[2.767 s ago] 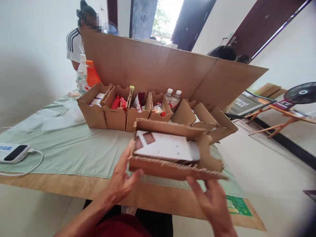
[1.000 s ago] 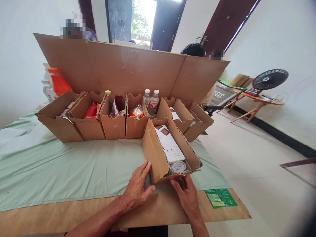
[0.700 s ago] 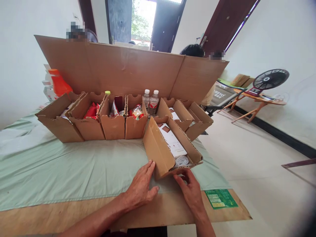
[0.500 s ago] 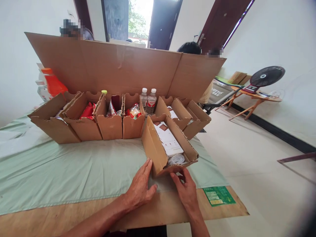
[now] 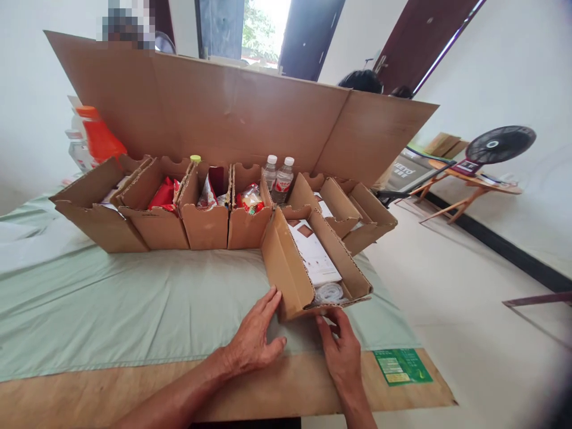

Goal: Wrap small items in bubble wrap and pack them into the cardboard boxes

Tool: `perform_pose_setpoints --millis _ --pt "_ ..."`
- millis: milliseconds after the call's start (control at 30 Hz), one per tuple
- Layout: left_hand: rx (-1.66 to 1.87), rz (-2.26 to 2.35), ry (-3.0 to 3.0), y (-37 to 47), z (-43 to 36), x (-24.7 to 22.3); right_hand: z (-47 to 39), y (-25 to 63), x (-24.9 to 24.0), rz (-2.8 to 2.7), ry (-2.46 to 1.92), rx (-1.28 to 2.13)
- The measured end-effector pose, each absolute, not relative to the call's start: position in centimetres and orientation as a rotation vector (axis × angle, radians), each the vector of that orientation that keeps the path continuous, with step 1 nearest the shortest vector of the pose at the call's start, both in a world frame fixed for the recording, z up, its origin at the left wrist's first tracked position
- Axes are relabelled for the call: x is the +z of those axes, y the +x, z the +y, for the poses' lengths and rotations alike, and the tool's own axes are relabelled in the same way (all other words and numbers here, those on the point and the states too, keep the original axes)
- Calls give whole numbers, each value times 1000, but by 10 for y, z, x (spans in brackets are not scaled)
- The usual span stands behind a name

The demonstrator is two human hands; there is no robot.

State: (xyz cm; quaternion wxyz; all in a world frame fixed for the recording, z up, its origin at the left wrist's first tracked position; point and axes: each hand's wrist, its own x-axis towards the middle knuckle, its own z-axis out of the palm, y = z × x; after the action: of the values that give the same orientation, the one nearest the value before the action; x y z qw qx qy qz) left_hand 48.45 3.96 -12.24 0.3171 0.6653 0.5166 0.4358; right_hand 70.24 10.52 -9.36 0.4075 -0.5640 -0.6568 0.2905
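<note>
Cardboard tray point(image 5: 290, 280), long and narrow with an open top, sits on the desk point(image 5: 134, 387) at an angle, its near end toward the person and its far end close to a row of similar trays point(image 5: 170, 220). Its brown corrugated walls show raw wavy cut edges, and the end walls have scooped notches. Inside lie a flat white box point(image 5: 315, 259) with small brown squares printed on it and, at the near end, a coil of white cable point(image 5: 329, 293). The left hand point(image 5: 254, 339) lies flat on the pale green cloth point(image 5: 111, 310), fingers spread and straight, the fingertips touching the tray's near left corner. The right hand point(image 5: 342, 348) reaches the front wall from below, fingers loosely curled against its lower edge, gripping nothing fully. The cloth is smooth with soft creases and covers a bare plywood top. Behind the row stands a tall folded cardboard sheet point(image 5: 232, 113), matte and creased.
</note>
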Motion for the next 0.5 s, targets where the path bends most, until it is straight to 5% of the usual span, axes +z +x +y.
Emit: perform_pose_setpoints --millis 500 --pt "1135 1380 1625 473 52 -118 179 657 -68 -1847 -1536 516"
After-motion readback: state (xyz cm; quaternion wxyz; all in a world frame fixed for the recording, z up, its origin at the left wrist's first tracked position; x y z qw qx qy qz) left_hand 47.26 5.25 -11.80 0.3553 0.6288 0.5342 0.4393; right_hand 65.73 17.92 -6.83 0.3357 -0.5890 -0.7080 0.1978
